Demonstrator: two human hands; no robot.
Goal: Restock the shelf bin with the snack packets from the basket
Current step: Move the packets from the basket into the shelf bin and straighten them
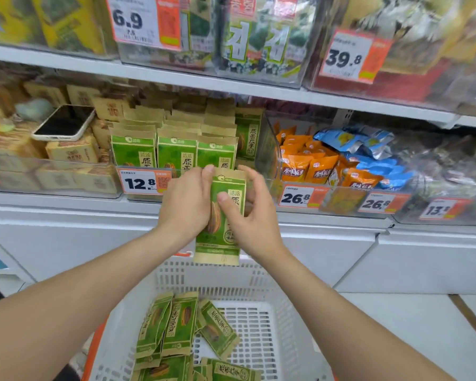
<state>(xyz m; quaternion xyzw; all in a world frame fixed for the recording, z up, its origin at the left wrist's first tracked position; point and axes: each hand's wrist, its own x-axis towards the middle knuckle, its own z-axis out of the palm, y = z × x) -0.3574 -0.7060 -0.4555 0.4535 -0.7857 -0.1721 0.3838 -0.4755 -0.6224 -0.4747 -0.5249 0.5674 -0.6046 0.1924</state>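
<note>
The fingers [208, 170] of the left hand [187, 200] curl over the upper left edge of a flat, rectangular snack packet [220, 243] of matte kraft paper with a glossy green printed front. The right hand [249, 218] clamps the same packet from the other side. Its thumb presses flat on the green panel and its other fingers wrap behind the right edge. Both hands are thus closed on this one packet, which stands upright in the air with its plain brown bottom strip hanging free.

The packet's top overlaps the front wall of the clear, hard-plastic shelf bin [146, 168]. Matching packets stand upright in that bin in packed rows, their kraft tops stepped one behind another. An orange-and-white price tag [142, 182] reading 12.8 sits on the bin's front.

Below the hands is a white plastic basket [259, 284] with slotted, grid-like walls and an orange rim. Several loose green packets [176, 323] lie in it, tilted and overlapping.

To the left, a white-edged smartphone [63, 123] lies screen up on stacked brown cartons [72, 152]. To the right, another clear bin holds shiny orange pouches [308, 167] beside crinkled blue foil pouches [368, 149].
</note>
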